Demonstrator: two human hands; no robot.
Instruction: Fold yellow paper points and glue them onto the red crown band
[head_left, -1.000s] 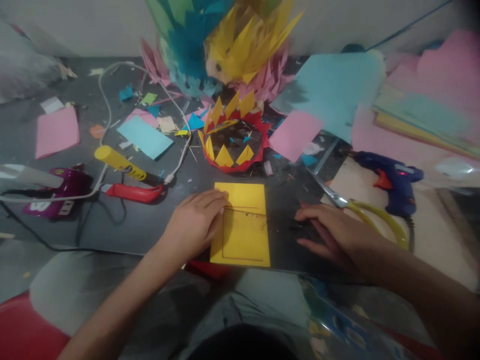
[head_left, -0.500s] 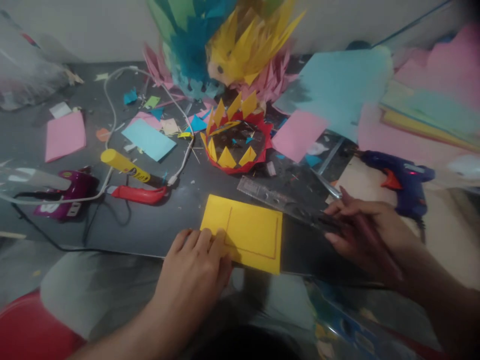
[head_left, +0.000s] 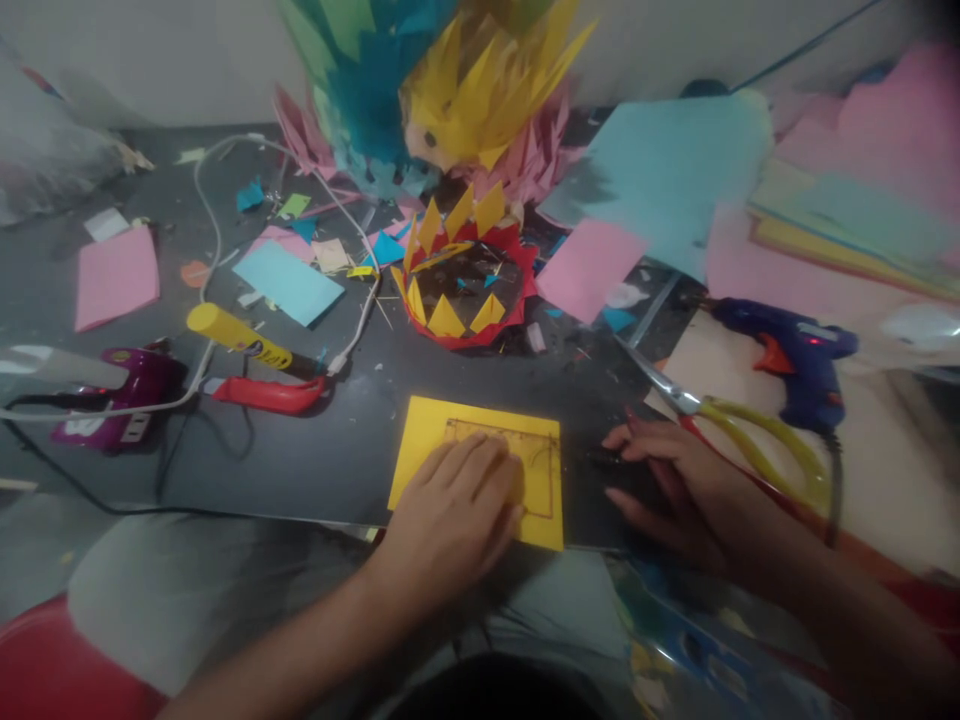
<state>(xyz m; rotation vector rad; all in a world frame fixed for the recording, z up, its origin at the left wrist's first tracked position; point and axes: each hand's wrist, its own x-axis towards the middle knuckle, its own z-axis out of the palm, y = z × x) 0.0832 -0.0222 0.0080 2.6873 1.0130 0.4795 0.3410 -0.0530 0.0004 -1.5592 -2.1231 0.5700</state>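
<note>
A yellow sheet of paper (head_left: 420, 455) with drawn lines lies at the table's front edge. My left hand (head_left: 457, 505) rests flat on it, fingers stretched out. Beneath those fingers is what looks like the clear ruler (head_left: 536, 455), faint against the yellow and partly covered. To the right of the sheet, just above the dark table, my right hand (head_left: 675, 475) is closed around a dark red pencil (head_left: 654, 450); its tip shows above the fingers. Scissors (head_left: 772, 440) with yellow handles lie beside the right hand.
A red and yellow paper ring (head_left: 465, 335) stands mid-table. The blue glue gun (head_left: 810, 345) sits at right. A glue stick (head_left: 236, 335), red cutter (head_left: 270, 393), white cable (head_left: 367, 320) and purple power adapter (head_left: 127, 395) lie left. Paper creatures (head_left: 487, 100) stand behind.
The ruler has left my right hand and now appears over the yellow sheet. My left hand has slid right across the paper. My right hand has moved left, uncovering the scissors' handles.
</note>
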